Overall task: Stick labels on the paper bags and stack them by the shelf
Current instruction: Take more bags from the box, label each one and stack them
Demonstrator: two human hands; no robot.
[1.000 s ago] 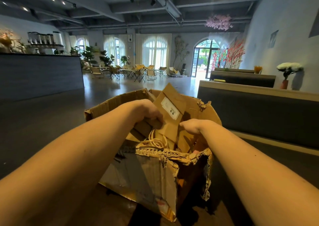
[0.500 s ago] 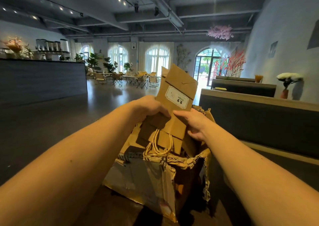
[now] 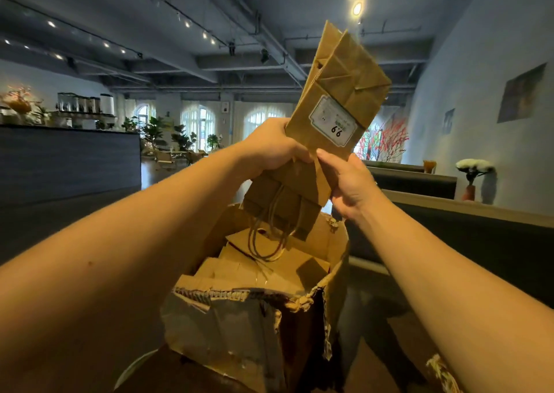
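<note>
At 6 o'clock sat a torn cardboard box [image 3: 239, 326] with loose bags [image 3: 254, 269] inside. Above it, the left hand [image 3: 269, 149] gripped a folded bag bundle [image 3: 335, 92], and the right hand [image 3: 347, 182] pinched its 3 o'clock edge. The bundle tilted toward 1 o'clock, its white label [image 3: 333, 121] facing the camera. Far off at 9 o'clock stood a dark counter [image 3: 69, 158].

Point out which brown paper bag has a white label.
The folded brown paper bag gripped by left hand and right hand above the torn cardboard box: its white label shows; bags inside the box show none.
</note>
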